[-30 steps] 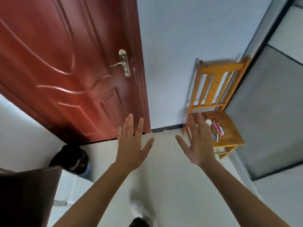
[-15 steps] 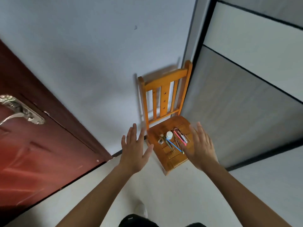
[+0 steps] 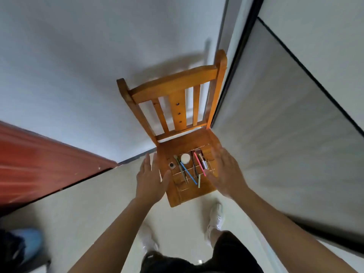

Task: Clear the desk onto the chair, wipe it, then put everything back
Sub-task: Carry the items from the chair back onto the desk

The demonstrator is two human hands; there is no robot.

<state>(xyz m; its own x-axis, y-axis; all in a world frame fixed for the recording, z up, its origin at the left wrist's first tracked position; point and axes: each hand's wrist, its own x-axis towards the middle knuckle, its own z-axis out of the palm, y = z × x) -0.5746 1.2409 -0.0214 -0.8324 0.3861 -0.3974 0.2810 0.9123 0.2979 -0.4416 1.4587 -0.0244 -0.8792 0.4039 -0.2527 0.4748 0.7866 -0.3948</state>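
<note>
A small orange wooden chair [image 3: 177, 89] stands against the white wall. On its slatted seat lie several pens, among them a blue pen [image 3: 188, 173] and a pink pen [image 3: 199, 163], plus a round white lid [image 3: 185, 158] and a small dark square item [image 3: 171, 165]. My left hand [image 3: 150, 179] hovers open over the seat's left edge, fingers spread. My right hand [image 3: 226, 172] hovers open over the seat's right edge, holding nothing. The desk is out of view.
A red-brown door [image 3: 39, 160] is at the left. A grey panel with a dark frame [image 3: 285, 134] runs along the right, close to the chair. My white shoes [image 3: 216, 215] stand on the pale floor just before the chair. A blue and dark object [image 3: 23, 245] sits low left.
The view has swung from the door to the chair, which is now close and centred. Both open hands have come down to either side of the seat.
</note>
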